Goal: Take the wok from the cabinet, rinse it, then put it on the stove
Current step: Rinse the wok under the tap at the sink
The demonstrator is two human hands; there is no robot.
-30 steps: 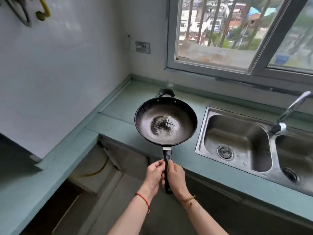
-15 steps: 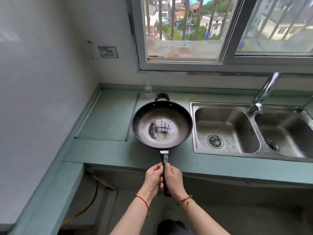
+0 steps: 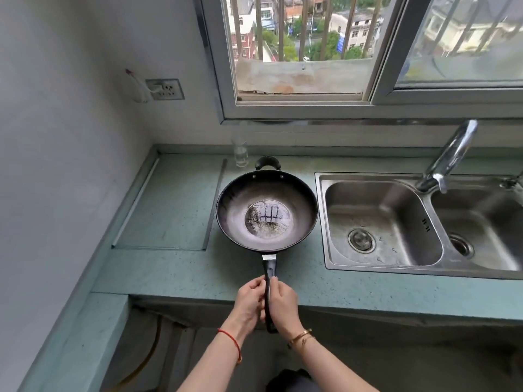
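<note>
Gripping the round black wok [image 3: 267, 210] by its long handle, both hands, left [image 3: 250, 302] and right [image 3: 283, 304], at frame centre beside the steel sink [image 3: 382, 267].

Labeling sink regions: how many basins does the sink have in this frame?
2. The left basin sits right of the wok, fully visible with its drain. The right basin is beyond the divider, under the faucet, cut off by the frame edge.
</note>
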